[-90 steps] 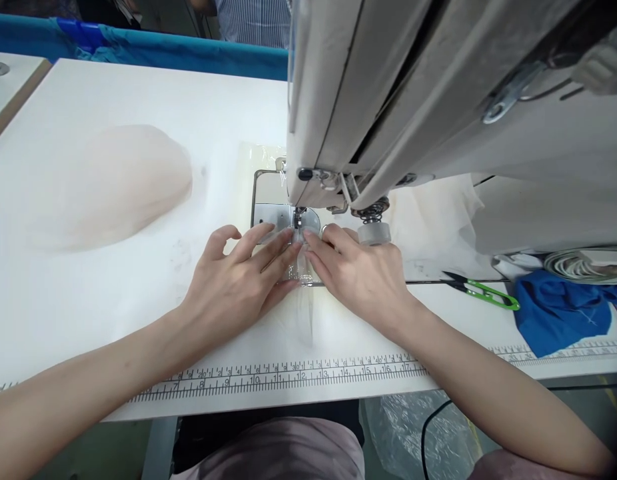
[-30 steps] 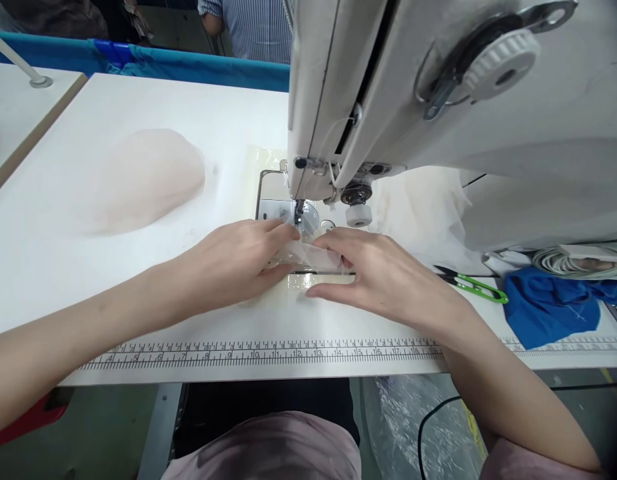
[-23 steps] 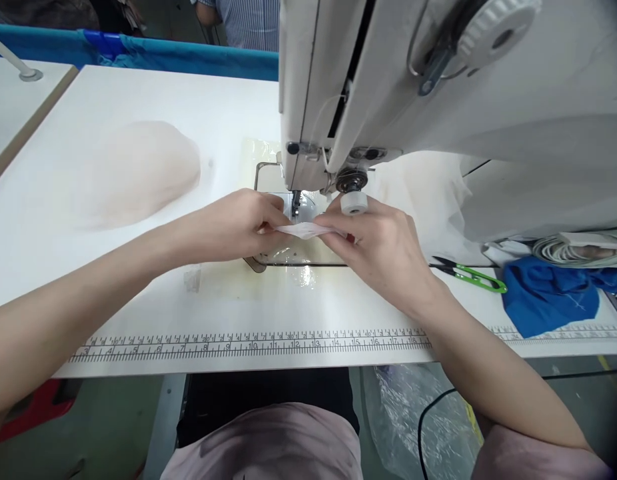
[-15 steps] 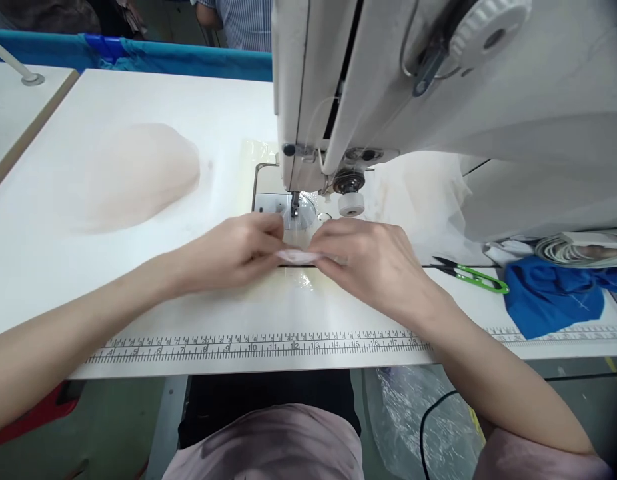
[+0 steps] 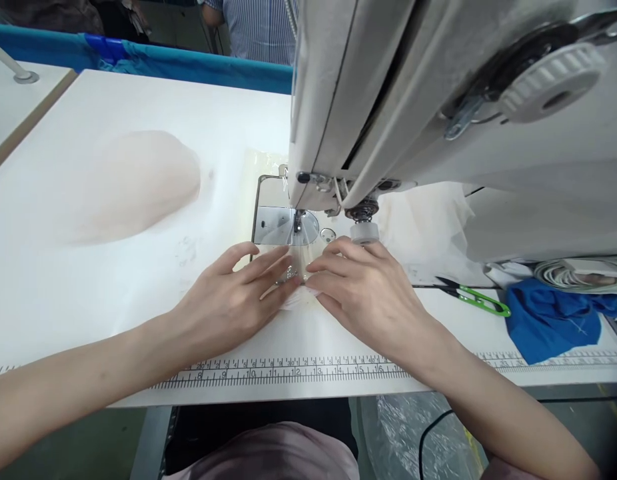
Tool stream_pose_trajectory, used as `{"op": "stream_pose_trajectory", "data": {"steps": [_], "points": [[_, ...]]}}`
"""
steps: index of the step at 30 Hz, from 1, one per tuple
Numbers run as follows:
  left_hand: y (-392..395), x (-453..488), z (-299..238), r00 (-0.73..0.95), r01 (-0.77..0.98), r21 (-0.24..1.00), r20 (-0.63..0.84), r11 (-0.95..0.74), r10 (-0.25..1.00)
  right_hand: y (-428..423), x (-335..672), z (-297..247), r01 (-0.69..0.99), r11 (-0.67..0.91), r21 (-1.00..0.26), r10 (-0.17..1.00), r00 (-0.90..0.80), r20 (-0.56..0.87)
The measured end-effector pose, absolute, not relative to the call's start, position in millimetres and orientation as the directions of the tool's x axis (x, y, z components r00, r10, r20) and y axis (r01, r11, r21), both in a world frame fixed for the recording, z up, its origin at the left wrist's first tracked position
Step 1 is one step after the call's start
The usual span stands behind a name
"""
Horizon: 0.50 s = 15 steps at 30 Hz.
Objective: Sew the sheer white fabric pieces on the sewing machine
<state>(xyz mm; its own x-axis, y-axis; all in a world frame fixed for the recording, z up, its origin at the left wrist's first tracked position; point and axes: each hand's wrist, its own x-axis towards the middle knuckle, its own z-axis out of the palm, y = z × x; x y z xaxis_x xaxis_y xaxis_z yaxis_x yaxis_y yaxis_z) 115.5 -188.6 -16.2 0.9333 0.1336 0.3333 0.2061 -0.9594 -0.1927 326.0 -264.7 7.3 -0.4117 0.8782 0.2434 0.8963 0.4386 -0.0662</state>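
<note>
Cool white light from a source out of view floods the worktop (image 5: pixel 108 287), nearly washing out its left side so the pale edge of the sheer fabric piece (image 5: pixel 153 183) melts into it, while the sewing machine (image 5: pixel 383 93) shades to grey on the right and the floor is dim. Small glints fleck the crinkled plastic bag (image 5: pixel 413 433). The ruler markings (image 5: pixel 293 371) read crisply mid-frame, but the translucent material under the fingers (image 5: pixel 263 265) looks hazy, and the lower right corner darkens.
</note>
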Motion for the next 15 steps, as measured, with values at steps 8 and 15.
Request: {"op": "stream_pose_trajectory", "data": {"steps": [8, 15], "points": [[-176, 121, -18, 0.919, 0.222, -0.155, 0.363, -0.963, 0.153, -258, 326, 0, 0.908, 0.42, -0.005, 0.864, -0.398, 0.308], [-162, 127, -20, 0.907, 0.256, -0.17, 0.382, -0.951, 0.176, -247, 330, -13, 0.925, 0.378, 0.049, 0.848, -0.367, 0.382]]}}
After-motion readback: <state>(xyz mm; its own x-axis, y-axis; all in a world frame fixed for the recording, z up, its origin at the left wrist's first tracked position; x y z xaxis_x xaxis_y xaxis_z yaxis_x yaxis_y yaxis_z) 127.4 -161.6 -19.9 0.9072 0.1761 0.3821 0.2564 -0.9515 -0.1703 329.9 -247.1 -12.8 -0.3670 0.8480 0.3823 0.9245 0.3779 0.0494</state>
